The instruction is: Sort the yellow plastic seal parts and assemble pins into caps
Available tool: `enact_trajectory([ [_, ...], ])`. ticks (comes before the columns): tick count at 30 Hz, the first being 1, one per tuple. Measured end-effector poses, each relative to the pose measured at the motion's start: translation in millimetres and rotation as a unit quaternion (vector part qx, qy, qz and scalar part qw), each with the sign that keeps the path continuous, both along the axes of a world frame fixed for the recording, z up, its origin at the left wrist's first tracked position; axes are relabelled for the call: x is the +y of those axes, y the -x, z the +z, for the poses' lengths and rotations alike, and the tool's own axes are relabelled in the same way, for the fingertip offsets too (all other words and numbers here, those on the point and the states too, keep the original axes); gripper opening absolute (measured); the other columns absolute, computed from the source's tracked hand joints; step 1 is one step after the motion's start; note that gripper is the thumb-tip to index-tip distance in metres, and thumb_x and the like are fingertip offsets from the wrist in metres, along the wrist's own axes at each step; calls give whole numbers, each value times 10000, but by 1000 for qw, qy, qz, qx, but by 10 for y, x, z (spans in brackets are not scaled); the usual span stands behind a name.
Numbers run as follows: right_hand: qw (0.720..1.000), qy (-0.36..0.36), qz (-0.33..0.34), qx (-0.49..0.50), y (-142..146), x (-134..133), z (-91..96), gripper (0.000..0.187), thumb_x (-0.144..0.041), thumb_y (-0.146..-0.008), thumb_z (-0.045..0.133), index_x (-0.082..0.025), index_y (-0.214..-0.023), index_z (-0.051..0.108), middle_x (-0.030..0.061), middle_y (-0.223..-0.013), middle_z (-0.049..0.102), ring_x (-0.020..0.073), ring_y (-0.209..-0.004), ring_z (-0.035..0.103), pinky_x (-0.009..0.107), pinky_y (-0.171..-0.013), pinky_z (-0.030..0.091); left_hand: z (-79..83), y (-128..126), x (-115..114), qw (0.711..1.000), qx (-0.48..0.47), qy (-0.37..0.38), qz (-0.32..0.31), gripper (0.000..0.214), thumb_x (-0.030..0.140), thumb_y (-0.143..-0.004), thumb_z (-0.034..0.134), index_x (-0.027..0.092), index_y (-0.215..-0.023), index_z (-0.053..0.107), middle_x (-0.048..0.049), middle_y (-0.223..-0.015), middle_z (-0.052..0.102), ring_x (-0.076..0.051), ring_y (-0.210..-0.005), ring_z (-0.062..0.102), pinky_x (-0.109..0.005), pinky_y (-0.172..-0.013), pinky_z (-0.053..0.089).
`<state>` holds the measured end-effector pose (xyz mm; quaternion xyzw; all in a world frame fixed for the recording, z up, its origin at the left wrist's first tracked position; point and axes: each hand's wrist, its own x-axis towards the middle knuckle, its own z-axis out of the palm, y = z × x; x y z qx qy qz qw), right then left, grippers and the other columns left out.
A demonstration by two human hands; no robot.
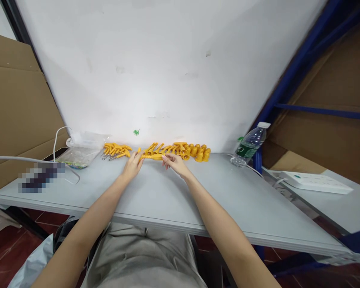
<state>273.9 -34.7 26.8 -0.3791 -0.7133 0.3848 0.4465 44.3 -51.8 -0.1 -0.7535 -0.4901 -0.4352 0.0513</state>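
Note:
A slim yellow plastic piece [153,157] lies crosswise between my hands, just above or on the grey table; I cannot tell if it touches. My left hand [133,165] has its fingers closed around its left end. At the right end, my right hand [174,163] pinches with thumb and fingertips. Behind and to the right are yellow cone-shaped parts [184,152], some lying down with their hollow ends facing me, and upright yellow cups [199,155]. Left of my left hand sits a pile of curved yellow parts [117,149] beside small metal pieces [110,157].
A clear plastic bag [81,154] and white cables lie at the table's left. A bottle [250,145] leans at the right by a blue post. Farther right, a white power strip [316,182] rests on another surface. A white panel [174,72] closes off the back.

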Motion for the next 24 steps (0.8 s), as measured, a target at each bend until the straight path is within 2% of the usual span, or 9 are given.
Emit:
enact_trajectory([
  [3, 999, 36, -37, 0, 29, -26, 9, 632, -778, -765, 495, -186, -547, 539, 23, -456, 558, 114, -393, 483, 264, -477, 434, 20, -24, -26, 1000, 10, -3, -3, 331, 271, -947, 448, 198, -1249, 564, -92, -1073, 573, -148, -771, 578, -286, -788, 492],
  [5, 997, 59, -57, 6, 40, -35, 21, 669, -803, -772, 445, -195, -497, 504, 35, -422, 538, 115, -383, 477, 259, -465, 429, 28, -48, -37, 1000, 2, 3, -5, 332, 268, -946, 450, 202, -1250, 566, -90, -1075, 575, -147, -769, 577, -285, -789, 494],
  [7, 996, 75, -55, 0, 30, -39, 40, 684, -798, -792, 411, -174, -567, 576, 52, -482, 589, 119, -403, 507, 262, -486, 450, 33, -66, -40, 1000, -11, 11, -5, 328, 254, -941, 458, 211, -1246, 569, -82, -1064, 579, -149, -779, 579, -290, -805, 495],
  [9, 997, 72, -39, -8, -1, -39, 61, 625, -734, -805, 489, -140, -829, 681, 70, -680, 686, 125, -475, 578, 274, -551, 493, 37, -73, -36, 1000, -24, 16, -1, 327, 238, -934, 467, 217, -1244, 569, -76, -1051, 583, -156, -802, 581, -298, -824, 494],
  [11, 999, 48, -13, 0, -40, -38, 76, 591, -616, -775, 635, -168, -1161, 638, 82, -960, 711, 139, -615, 653, 301, -661, 535, 39, -68, -30, 999, -32, 20, 1, 332, 232, -932, 472, 211, -1250, 565, -78, -1051, 584, -163, -823, 583, -305, -837, 492],
  [13, 1000, 18, 12, 14, -69, -34, 75, 663, -512, -733, 722, -211, -1301, 560, 83, -1113, 674, 155, -734, 685, 338, -767, 545, 41, -57, -24, 999, -33, 23, -1, 336, 237, -930, 482, 207, -1256, 560, -85, -1073, 585, -168, -844, 586, -310, -848, 491],
  [20, 999, 35, -2, 22, -21, 1, 2, 576, -669, -746, 633, -142, -974, 675, 55, -712, 686, 180, -605, 652, 353, -710, 550, 30, -35, -7, 999, -28, 27, -9, 337, 294, -929, 519, 222, -1255, 567, -73, -1043, 588, -169, -832, 587, -312, -847, 492],
  [22, 999, 34, -12, 12, -10, 8, -6, 598, -702, -763, 585, -140, -940, 684, 62, -719, 688, 170, -583, 642, 348, -700, 550, 22, -37, 4, 999, -29, 24, -8, 330, 300, -930, 521, 225, -1247, 572, -69, -1025, 588, -168, -827, 586, -312, -843, 493],
  [24, 1000, 19, -9, 4, -20, 11, -3, 593, -666, -775, 602, -148, -1053, 685, 84, -859, 709, 164, -639, 656, 355, -740, 552, 13, -39, 14, 999, -30, 21, -6, 324, 300, -932, 517, 223, -1241, 575, -69, -1015, 585, -170, -830, 586, -314, -842, 495],
])
